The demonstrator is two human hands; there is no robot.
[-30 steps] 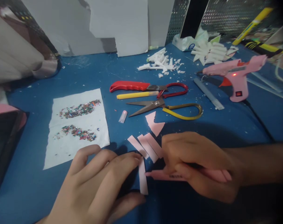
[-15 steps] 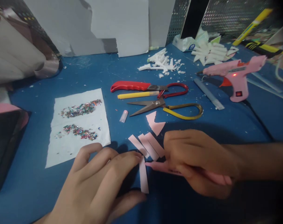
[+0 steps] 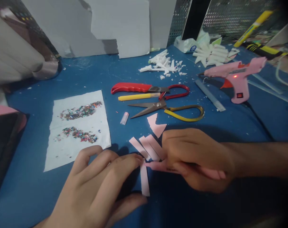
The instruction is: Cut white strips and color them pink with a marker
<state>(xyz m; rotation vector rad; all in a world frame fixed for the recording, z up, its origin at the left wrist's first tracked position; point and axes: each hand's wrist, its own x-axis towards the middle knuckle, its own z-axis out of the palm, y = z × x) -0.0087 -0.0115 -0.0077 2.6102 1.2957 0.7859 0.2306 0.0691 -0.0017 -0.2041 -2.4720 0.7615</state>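
Observation:
A narrow pink paper strip (image 3: 145, 180) lies upright in the view on the blue table. The fingertips of my left hand (image 3: 98, 183) press its top end, with the thumb beside its lower end. My right hand (image 3: 196, 158) is wrapped round a pink pen (image 3: 155, 166), whose tip touches the strip near its top. Just beyond the hands lie several more pink strips (image 3: 150, 148) and a notched pink scrap (image 3: 156, 125). A small pinkish pen cap (image 3: 124, 118) rests to the left of the scrap.
Scissors (image 3: 155, 107), a yellow pen (image 3: 136, 97) and a red-handled cutter (image 3: 131, 87) lie mid-table. White paper with glitter (image 3: 48, 155) and a phone (image 3: 3, 142) are left; a pink glue gun (image 3: 240, 85) is right. White bits (image 3: 163, 63) and rolled pieces (image 3: 212, 53) lie behind.
My right hand and the pen have shifted slightly left, bringing the pen tip onto the top of the strip. The whole view has also drifted a little.

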